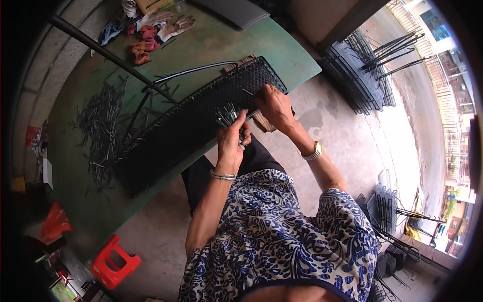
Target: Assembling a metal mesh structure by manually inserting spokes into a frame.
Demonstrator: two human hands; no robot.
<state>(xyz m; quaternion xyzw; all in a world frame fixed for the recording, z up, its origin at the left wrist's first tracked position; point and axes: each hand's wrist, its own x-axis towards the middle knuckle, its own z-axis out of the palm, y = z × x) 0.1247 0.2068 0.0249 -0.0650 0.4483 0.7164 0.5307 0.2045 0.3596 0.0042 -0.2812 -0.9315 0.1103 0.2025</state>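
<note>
My left hand (232, 141) is closed around a bunch of short, thin dark strips (228, 114), their ends fanning out above the fingers. Just to its right, my right hand (275, 108) pinches a single thin strip (247, 92) at the right end of a long black woven mesh panel (201, 113). The panel lies slantwise along the near edge of a green table (282, 48). A bent black rod (196, 66) reaches from the panel's far side. What the right fingertips do at the panel's edge is partly hidden.
A loose heap of dark strips (103, 126) spreads over the table's left part. Work gloves (173, 27) lie at the back. A long dark pole (108, 55) crosses from the upper left. A red stool (114, 261) stands at lower left; stacked black wire racks (352, 70) stand at right.
</note>
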